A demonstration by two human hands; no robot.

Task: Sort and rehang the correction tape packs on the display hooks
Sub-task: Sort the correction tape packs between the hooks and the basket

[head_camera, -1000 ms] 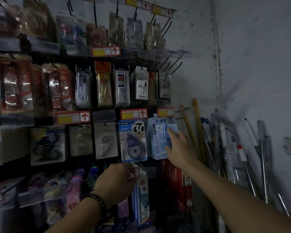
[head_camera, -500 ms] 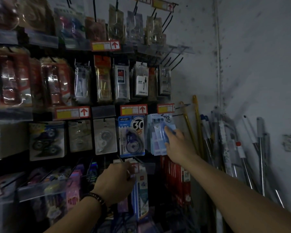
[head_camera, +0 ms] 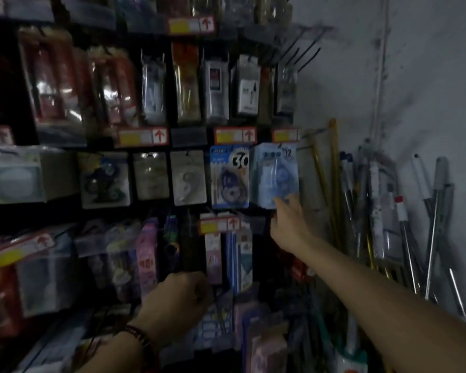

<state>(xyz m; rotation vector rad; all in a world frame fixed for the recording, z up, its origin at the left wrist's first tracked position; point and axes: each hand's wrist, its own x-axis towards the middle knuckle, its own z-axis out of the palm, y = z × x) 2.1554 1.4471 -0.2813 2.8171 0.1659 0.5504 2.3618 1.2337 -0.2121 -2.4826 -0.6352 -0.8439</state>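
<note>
A light blue correction tape pack marked 12 hangs on a hook at the right end of the middle row. My right hand reaches up from below, and its fingertips touch the pack's lower right edge without closing around it. Just left hangs a blue pack marked 30, then a grey pack and further tape packs. My left hand, with a bead bracelet on the wrist, is curled low against the lower row of packs. Its fingers and whatever they hold are hidden.
Red and yellow price tags sit above each hook. Bare black hooks stick out at the upper right. Poles and handles lean in the corner against the stained wall. Pink boxes fill the lower shelves.
My right hand slid from the front of the light blue pack down to its bottom edge. My left hand dropped lower, and the view moved closer to the display.
</note>
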